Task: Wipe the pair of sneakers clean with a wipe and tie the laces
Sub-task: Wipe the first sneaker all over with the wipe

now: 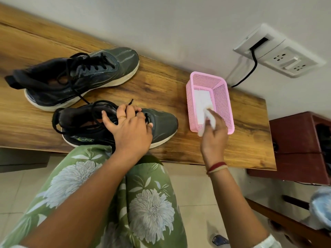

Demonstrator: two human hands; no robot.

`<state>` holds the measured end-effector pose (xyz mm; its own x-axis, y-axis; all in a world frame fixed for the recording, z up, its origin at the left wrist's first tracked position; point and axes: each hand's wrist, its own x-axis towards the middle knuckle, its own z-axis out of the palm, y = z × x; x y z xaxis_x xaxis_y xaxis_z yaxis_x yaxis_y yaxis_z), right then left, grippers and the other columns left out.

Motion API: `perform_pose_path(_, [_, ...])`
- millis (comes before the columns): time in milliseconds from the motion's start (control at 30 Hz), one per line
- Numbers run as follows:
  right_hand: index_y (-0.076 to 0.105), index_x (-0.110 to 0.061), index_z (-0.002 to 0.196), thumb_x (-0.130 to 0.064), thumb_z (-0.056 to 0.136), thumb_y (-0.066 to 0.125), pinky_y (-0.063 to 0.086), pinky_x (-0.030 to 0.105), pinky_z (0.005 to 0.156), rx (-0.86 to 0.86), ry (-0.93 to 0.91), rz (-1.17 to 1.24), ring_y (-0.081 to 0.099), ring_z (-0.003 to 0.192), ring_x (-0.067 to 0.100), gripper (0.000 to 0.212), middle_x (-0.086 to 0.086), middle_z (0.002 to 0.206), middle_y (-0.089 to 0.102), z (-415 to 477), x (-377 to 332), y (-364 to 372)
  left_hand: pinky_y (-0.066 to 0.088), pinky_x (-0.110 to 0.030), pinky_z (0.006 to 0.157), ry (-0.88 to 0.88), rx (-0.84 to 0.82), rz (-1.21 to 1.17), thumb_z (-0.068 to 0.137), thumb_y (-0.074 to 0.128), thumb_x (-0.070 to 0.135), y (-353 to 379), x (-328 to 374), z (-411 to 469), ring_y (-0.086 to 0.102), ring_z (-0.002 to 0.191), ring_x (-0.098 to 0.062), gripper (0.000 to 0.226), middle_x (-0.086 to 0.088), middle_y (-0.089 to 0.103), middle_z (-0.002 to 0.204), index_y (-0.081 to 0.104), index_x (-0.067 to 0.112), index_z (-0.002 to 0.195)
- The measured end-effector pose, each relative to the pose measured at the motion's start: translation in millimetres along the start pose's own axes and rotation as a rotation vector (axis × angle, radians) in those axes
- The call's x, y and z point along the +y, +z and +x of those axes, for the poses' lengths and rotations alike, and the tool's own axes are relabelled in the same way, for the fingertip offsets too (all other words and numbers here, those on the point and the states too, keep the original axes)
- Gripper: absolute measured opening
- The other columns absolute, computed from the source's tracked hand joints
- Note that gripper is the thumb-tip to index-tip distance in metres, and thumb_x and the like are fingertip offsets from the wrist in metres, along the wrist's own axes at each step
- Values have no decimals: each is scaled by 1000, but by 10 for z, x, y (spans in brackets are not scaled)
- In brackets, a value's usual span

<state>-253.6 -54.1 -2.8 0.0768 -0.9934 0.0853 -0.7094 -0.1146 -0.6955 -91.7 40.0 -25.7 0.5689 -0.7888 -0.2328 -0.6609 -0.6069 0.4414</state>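
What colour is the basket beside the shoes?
The basket is pink; the head view shows it.

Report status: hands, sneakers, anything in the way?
Left hand grips near sneaker at its laces. Right hand pinches a wipe at the pink basket. Far sneaker untouched, laces loose. Nothing in the way.

a wooden shelf [161,88] is running along a pale wall, its toes-right load lying in a row: the far sneaker [100,74] is sitting at left, the near sneaker [163,120] is resting by the near edge, and a pink mesh basket [222,99] is standing to their right.
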Motion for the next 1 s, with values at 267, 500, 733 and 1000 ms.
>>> perform_pose_path(267, [55,-10,128,-5,93,48,38,30,103,-287,5,-41,49,116,19,36,9,129,54,-239,-133,353,-4,-63,108,8,33,-11,92,49,41,6,-9,-10,15,138,-21,29,2,40,132,62,19,106])
perform_pose_path(500, [51,-14,133,-8,79,53,25,50,112,-381,-477,-545,38,133,27,54,3,138,51,-313,-96,433,-3,-64,108,17,35,21,92,48,40,7,10,-5,14,137,-23,33,-1,41,133,61,17,111])
perform_pose_path(733, [54,-20,131,-15,78,42,7,48,114,-472,-547,-523,33,136,24,54,-5,139,50,-280,-160,506,-3,-64,108,27,27,51,92,48,40,12,11,-9,13,138,-23,34,0,39,134,60,17,114])
perform_pose_path(1000, [53,-20,131,-12,81,44,22,47,113,-587,-523,-413,34,134,24,52,2,141,46,-173,-186,576,-3,-65,107,33,20,80,92,47,39,19,18,-5,13,138,-24,35,0,38,134,59,17,116])
